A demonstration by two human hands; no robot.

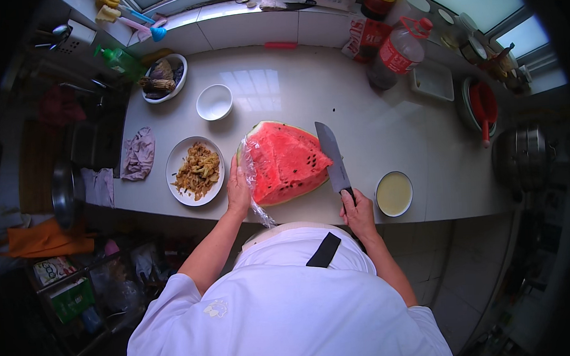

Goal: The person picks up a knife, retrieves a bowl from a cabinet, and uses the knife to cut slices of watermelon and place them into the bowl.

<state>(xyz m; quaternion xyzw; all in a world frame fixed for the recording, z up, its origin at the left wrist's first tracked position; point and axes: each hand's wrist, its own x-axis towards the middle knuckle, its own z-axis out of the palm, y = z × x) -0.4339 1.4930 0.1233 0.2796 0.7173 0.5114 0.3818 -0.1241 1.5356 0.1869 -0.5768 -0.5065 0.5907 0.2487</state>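
Note:
A large piece of cut watermelon (pixel 286 163) lies on the light countertop, its red flesh facing up and crumpled plastic wrap (pixel 250 167) along its left side. My left hand (pixel 238 187) rests against that wrapped side, fingers pointing away from me. In my right hand (pixel 358 213) is the black handle of a kitchen knife (pixel 333 156). The wide blade points away from me beside the melon's right edge; whether it touches the flesh I cannot tell. A plate of cooked food (pixel 197 170) stands left of my left hand, and a bowl of pale yellow liquid (pixel 394 194) right of my right hand.
Behind the plate are a white bowl (pixel 214 102) and a bowl of corn and other produce (pixel 183 82). A crumpled pink cloth (pixel 138 154) lies by the sink at left. A large soda bottle (pixel 397 56), a plastic tray (pixel 432 81) and a red strainer (pixel 483 102) stand at the right.

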